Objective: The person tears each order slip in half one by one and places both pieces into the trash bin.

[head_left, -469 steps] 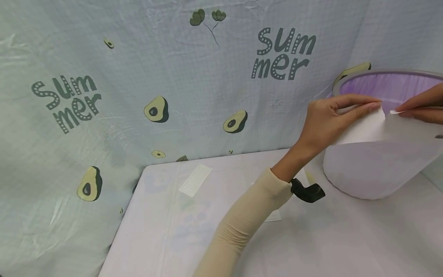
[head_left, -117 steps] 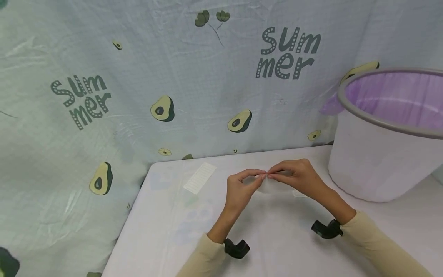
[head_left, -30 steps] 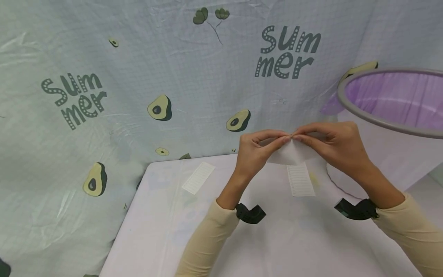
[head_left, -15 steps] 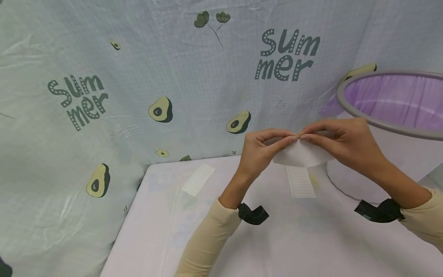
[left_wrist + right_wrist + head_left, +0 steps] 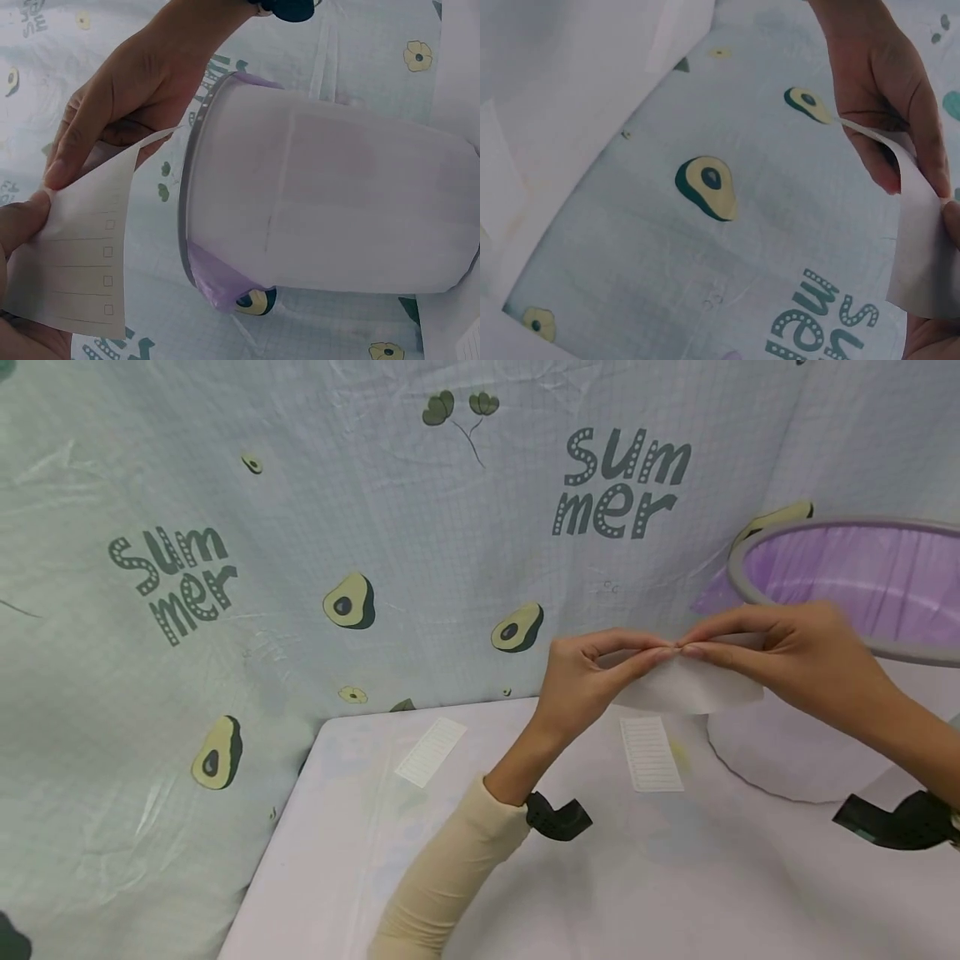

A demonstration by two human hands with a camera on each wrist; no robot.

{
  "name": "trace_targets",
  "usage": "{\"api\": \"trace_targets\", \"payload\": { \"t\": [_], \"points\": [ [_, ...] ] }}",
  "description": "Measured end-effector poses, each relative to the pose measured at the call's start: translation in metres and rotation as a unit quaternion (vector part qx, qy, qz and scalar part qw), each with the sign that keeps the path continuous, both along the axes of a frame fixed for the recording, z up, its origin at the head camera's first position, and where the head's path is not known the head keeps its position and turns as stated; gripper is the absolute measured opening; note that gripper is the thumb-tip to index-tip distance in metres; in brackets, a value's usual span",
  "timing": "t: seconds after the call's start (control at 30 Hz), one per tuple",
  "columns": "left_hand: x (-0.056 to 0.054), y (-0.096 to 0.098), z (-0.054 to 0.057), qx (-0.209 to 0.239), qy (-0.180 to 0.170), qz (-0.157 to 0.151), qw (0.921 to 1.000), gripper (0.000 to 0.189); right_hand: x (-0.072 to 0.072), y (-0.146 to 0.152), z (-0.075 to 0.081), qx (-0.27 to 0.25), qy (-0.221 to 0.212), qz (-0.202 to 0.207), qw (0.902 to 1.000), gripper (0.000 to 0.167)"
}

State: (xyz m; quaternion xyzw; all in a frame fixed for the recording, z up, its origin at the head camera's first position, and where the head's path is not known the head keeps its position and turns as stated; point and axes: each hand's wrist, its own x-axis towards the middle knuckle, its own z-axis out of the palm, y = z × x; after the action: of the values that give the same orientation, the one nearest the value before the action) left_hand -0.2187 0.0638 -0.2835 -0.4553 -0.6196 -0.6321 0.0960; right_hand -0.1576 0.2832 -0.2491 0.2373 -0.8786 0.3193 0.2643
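Note:
In the head view, a white slip of paper point(image 5: 686, 689) is held up in front of the bin, above the table. My left hand point(image 5: 585, 681) pinches its upper edge between thumb and fingers. Right beside that grip, my right hand point(image 5: 810, 660) pinches the same edge, the fingertips of both hands meeting. Printed lines and small check boxes show on the paper point(image 5: 75, 255) in the left wrist view. Its plain back faces the right wrist camera, and the sheet curves between the hands.
A pale bin point(image 5: 780, 760) with a grey rim and purple liner point(image 5: 862, 577) stands at the right, behind the right hand. Two lined paper slips, a left one point(image 5: 431, 752) and a right one point(image 5: 651, 756), lie on the white table point(image 5: 360, 877). A patterned curtain point(image 5: 435, 527) hangs behind.
Long before, both hands held a notched paper at the bin; later they met low over the table. Since then they have risen and moved right, pinching a slip. One table slip is gone.

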Motion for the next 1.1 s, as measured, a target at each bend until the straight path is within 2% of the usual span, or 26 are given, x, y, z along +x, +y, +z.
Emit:
{"api": "trace_targets", "payload": {
  "t": [0.3, 0.6, 0.7, 0.87, 1.03, 1.1],
  "points": [
    [0.006, 0.007, 0.015, 0.004, -0.03, -0.019, 0.9993, 0.017, 0.005, 0.004, 0.018, 0.043, 0.04, -0.012, 0.9982, 0.022],
    [0.0, 0.011, 0.019, 0.009, -0.036, 0.0, 0.9993, 0.014, 0.005, 0.004, 0.022, 0.044, 0.08, 0.001, 0.9959, 0.025],
    [-0.002, 0.011, 0.02, 0.0, -0.017, 0.01, 0.9998, 0.014, 0.004, 0.005, 0.025, 0.06, 0.077, 0.002, 0.9952, 0.028],
    [-0.007, 0.012, 0.021, -0.021, 0.038, 0.027, 0.9987, 0.015, 0.003, 0.008, 0.027, 0.084, 0.063, -0.023, 0.9942, 0.026],
    [-0.012, 0.013, 0.023, -0.024, 0.067, 0.025, 0.9972, 0.016, 0.002, 0.008, 0.031, 0.105, 0.055, -0.055, 0.9915, 0.021],
    [-0.014, 0.013, 0.023, -0.018, 0.065, 0.014, 0.9976, 0.017, 0.002, 0.008, 0.033, 0.109, 0.041, -0.067, 0.991, 0.021]
  ]
}}
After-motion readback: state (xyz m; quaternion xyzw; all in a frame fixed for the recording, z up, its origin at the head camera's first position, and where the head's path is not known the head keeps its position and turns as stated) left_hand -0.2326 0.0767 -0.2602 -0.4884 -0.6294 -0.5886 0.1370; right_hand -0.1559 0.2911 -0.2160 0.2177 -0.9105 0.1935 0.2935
